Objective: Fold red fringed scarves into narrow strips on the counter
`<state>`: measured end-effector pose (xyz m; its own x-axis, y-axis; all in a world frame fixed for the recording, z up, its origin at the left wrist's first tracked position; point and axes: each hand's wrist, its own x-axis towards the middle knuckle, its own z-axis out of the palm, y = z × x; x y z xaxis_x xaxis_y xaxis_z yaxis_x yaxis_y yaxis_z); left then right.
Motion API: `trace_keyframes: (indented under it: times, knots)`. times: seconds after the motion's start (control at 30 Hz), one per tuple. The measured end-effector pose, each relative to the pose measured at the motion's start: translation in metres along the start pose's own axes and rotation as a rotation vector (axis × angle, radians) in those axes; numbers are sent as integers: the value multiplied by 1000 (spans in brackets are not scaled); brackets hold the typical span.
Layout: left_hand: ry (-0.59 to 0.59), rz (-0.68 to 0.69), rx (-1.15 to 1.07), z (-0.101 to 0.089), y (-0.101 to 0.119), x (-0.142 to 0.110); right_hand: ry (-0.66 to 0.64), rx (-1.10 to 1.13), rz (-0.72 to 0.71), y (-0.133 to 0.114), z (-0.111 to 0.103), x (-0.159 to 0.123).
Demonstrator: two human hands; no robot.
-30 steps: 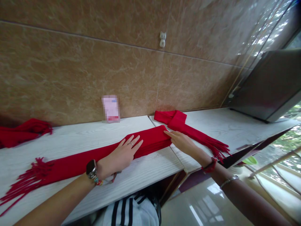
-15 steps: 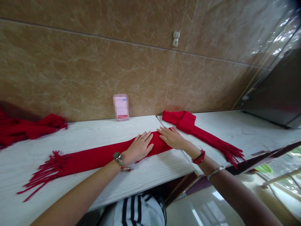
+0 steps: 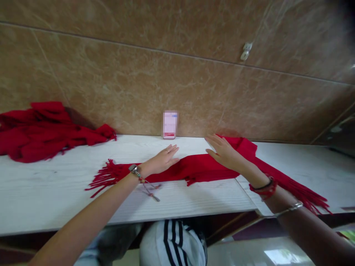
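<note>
A red fringed scarf (image 3: pixel 199 166) lies lengthwise on the white wood-grain table, folded into a long strip with its tassels at the left. My left hand (image 3: pixel 159 161), fingers stretched out and holding nothing, is over the scarf's upper edge; whether it touches the cloth I cannot tell. My right hand (image 3: pixel 226 152) is also open, above the strip's right part, with its fingertips toward the wall. Partly behind my right hand and forearm lies a second folded red scarf (image 3: pixel 246 146), its fringe trailing to the lower right.
A heap of red scarves (image 3: pixel 41 129) rests against the wall at the left. A phone (image 3: pixel 169 125), its screen blurred, leans on the brown tiled wall (image 3: pixel 124 85). The white table (image 3: pixel 69 199) has a seam at the right. A striped garment (image 3: pixel 172 244) shows below its front edge.
Both hands have lifted off the folded scarf, where they lay flat, and moved apart toward the wall. The view has turned left, bringing more of the red heap into sight.
</note>
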<state>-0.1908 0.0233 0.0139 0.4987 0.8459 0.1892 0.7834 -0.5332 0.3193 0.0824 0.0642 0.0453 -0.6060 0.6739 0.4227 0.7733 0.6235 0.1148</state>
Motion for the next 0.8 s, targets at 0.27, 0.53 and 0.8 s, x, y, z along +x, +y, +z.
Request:
trace_keyframes:
  times: [0.27,0.53,0.8]
  knots:
    - [-120,-186,150,-22,-107,-86,-226,322,-473,-162,38,44]
    - [-111,-213,175,-33,-122,-113,-250,348,-452,-168,74,28]
    - [-20,-310,192,-52,-147,-133,-196,413,-449,-165,68,31]
